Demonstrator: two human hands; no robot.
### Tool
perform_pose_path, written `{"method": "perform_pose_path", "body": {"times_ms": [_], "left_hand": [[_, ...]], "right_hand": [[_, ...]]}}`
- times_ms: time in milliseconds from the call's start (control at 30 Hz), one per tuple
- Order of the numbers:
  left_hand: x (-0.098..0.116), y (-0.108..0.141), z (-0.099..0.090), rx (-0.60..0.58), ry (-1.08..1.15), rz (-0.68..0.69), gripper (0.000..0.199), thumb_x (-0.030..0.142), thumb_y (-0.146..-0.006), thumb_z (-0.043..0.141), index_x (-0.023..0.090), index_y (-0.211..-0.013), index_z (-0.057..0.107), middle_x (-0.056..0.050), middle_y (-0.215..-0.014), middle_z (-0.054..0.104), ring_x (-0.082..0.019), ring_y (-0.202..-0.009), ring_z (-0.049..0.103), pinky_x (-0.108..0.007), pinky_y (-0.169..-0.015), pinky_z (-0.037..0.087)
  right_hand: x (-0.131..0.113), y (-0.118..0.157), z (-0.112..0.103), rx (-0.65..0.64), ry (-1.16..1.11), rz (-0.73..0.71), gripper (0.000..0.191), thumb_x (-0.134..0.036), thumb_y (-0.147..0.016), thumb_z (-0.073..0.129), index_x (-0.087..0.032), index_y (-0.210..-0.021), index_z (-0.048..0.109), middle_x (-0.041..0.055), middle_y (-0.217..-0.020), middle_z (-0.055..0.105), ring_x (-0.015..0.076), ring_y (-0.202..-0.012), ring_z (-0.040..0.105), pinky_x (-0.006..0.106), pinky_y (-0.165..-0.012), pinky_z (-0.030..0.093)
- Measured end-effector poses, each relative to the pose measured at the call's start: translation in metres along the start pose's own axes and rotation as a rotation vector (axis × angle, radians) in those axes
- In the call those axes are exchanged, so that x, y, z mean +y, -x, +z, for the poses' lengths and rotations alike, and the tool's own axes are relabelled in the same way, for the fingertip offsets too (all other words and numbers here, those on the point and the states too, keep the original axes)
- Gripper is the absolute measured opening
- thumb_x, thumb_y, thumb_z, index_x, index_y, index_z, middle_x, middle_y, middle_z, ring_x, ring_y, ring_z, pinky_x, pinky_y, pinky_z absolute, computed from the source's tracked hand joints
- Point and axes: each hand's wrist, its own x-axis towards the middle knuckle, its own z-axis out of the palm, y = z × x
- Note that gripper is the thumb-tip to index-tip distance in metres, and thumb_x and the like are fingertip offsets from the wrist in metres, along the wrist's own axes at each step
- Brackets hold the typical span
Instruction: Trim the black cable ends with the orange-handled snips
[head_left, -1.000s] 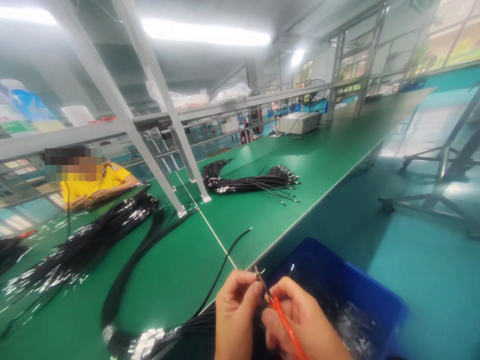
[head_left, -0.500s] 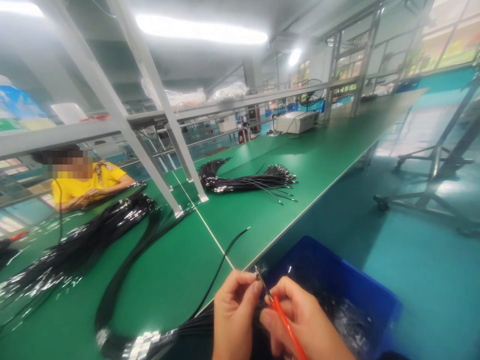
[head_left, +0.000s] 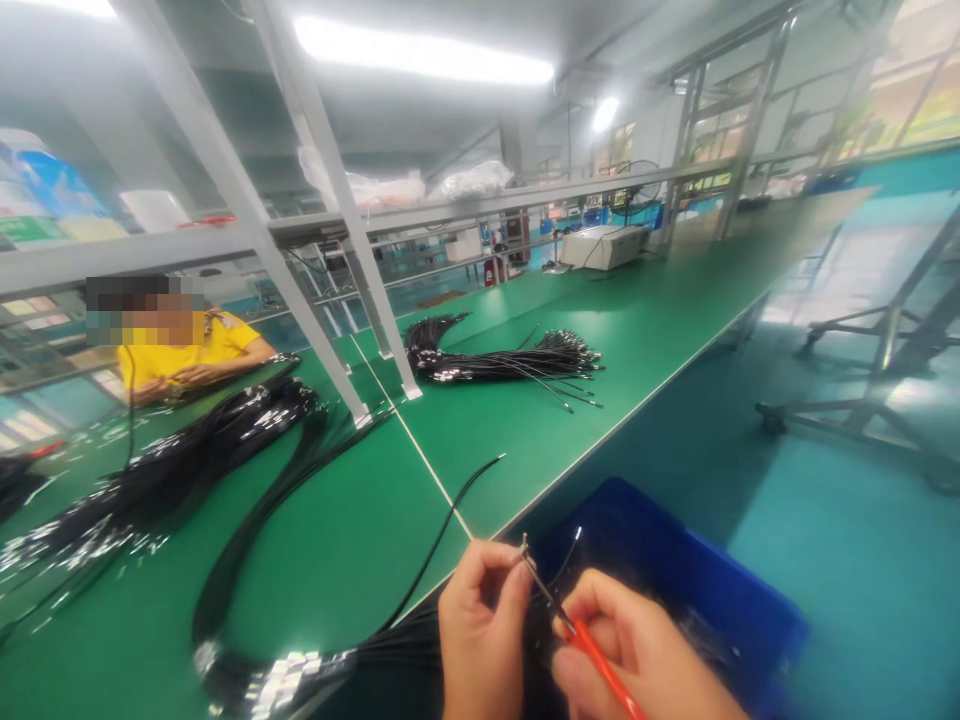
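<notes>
My left hand (head_left: pixel 484 620) is closed in a pinch, thumb against forefinger, at the end of a thin black cable; the pinched end is mostly hidden by the fingers. My right hand (head_left: pixel 626 635) is wrapped round an orange-handled tool (head_left: pixel 606 668) with a narrow metal tip. That tip reaches up to my left fingertips, but whether it touches the cable I cannot tell. Below and left of my hands runs a bundle of black cables (head_left: pixel 397 648), banded with shiny silvery ends (head_left: pixel 289 680). A single cable (head_left: pixel 450 522) curves over the green table.
A blue bin (head_left: pixel 697 570) stands below the table edge at my right. More black cable bundles (head_left: pixel 499 365) lie across the green tabletop (head_left: pixel 337 560). Grey shelf posts (head_left: pixel 367 230) rise from it. Opposite, a person in yellow (head_left: pixel 184 345) works at the left.
Both hands and the tool have shifted slightly right in view, the right hand drawing a little away from the left. A loose cable tip shows more clearly between them.
</notes>
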Motion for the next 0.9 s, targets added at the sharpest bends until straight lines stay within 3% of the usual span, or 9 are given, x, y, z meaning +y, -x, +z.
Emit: {"method": "perform_pose_path", "body": {"times_ms": [133, 333, 567, 900], "left_hand": [[0.002, 0.003, 0.000, -0.029, -0.013, 0.025, 0.010, 0.024, -0.076, 0.064, 0.019, -0.067, 0.065, 0.001, -0.063, 0.062, -0.014, -0.059, 0.057, -0.021, -0.057, 0.047], [0.006, 0.001, 0.001, 0.031, 0.001, -0.007, 0.011, 0.027, -0.075, 0.066, 0.019, -0.068, 0.065, 0.002, -0.060, 0.061, -0.013, -0.056, 0.056, -0.020, -0.054, 0.047], [0.007, 0.004, 0.003, 0.032, -0.020, 0.054, 0.010, 0.023, -0.076, 0.065, 0.019, -0.066, 0.065, 0.001, -0.062, 0.063, -0.015, -0.058, 0.058, -0.021, -0.056, 0.048], [0.007, 0.005, 0.005, 0.085, -0.103, 0.126, 0.009, 0.022, -0.075, 0.065, 0.019, -0.066, 0.066, 0.001, -0.061, 0.064, -0.015, -0.058, 0.059, -0.022, -0.056, 0.048]], "right_hand": [[0.002, -0.007, 0.001, -0.005, -0.031, 0.028, 0.021, -0.030, -0.067, 0.063, -0.022, -0.073, 0.044, -0.0071, -0.048, 0.057, 0.0031, -0.031, 0.030, 0.017, -0.032, 0.018], [0.007, -0.003, -0.002, -0.037, -0.032, -0.006, 0.024, -0.035, -0.066, 0.066, -0.021, -0.072, 0.046, -0.0076, -0.045, 0.054, 0.0054, -0.039, 0.043, 0.015, -0.040, 0.029], [0.006, -0.009, -0.003, -0.075, -0.072, -0.006, 0.031, -0.042, -0.070, 0.067, -0.022, -0.071, 0.043, -0.0064, -0.047, 0.058, 0.0026, -0.029, 0.033, 0.014, -0.029, 0.018], [0.008, -0.013, 0.000, -0.080, -0.143, -0.004, 0.039, -0.049, -0.068, 0.069, -0.022, -0.072, 0.042, -0.0058, -0.044, 0.059, 0.0025, -0.028, 0.035, 0.014, -0.033, 0.023]]}}
